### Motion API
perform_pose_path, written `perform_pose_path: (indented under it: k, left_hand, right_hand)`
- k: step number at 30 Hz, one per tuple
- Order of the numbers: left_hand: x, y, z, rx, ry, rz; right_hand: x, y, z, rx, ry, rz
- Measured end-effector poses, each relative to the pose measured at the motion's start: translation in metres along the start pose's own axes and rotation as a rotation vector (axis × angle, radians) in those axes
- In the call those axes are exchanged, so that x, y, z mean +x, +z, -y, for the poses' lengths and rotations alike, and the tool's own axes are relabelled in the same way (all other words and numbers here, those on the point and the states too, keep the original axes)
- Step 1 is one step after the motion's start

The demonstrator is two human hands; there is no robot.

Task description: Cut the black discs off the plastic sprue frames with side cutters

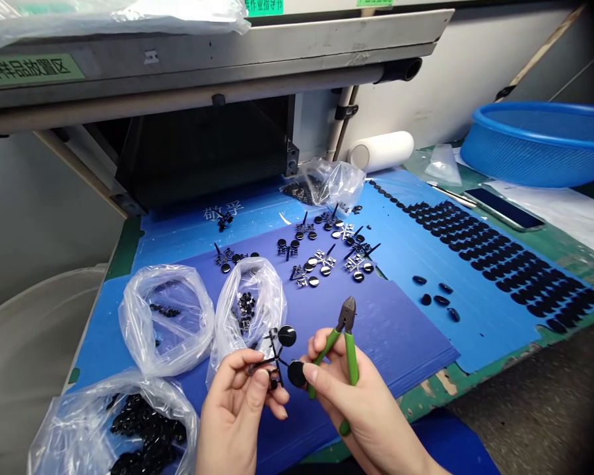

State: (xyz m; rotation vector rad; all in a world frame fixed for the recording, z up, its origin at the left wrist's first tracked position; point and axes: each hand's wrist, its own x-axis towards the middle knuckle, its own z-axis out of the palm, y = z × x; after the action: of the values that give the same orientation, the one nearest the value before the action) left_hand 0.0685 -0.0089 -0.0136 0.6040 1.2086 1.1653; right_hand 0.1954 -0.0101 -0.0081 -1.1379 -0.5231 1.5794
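Observation:
Between thumb and fingers, my left hand (pixel 245 406) pinches a black plastic sprue (pixel 276 356) with glossy round discs on its branches. My right hand (pixel 359 396) holds green-handled side cutters (pixel 347 330), their dark jaws pointing up and away from the sprue. The right thumb tip touches the lower disc (pixel 296 373) of the sprue. Just beyond my hands stands an open clear plastic bag (pixel 272 290) with small black parts inside. More black sprues (pixel 321 262) with discs lie scattered on the purple-blue sheet (pixel 376 330).
Rows of black discs (pixel 490 257) cover the right of the blue mat, near several loose black pieces (pixel 441 301). Other bags (pixel 165 359) stand left. Behind are a phone (pixel 505 208), a blue basket (pixel 539 171), a white roll (pixel 383 152) and an overhead metal shelf (pixel 277 53).

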Motion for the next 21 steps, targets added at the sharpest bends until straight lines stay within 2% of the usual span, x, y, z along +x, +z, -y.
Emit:
perform_pose_path:
  k: [5, 9, 14, 21]
  left_hand:
    - [-0.003, 0.003, 0.000, -0.077, -0.027, 0.013]
    - [-0.006, 0.003, 0.009, -0.139, 0.009, 0.029]
    - [-0.016, 0.001, 0.019, -0.053, -0.015, 0.026]
    - [-0.038, -0.012, 0.018, 0.010, -0.047, 0.067]
  right_hand:
    - [-0.003, -0.001, 0.001, 0.013, 0.016, 0.002]
    - [-0.004, 0.001, -0.004, 0.035, 0.010, -0.038]
    - [-0.017, 0.009, -0.010, 0.053, -0.012, -0.067]
    - [-0.044, 0.019, -0.022, 0.033, -0.050, -0.040]
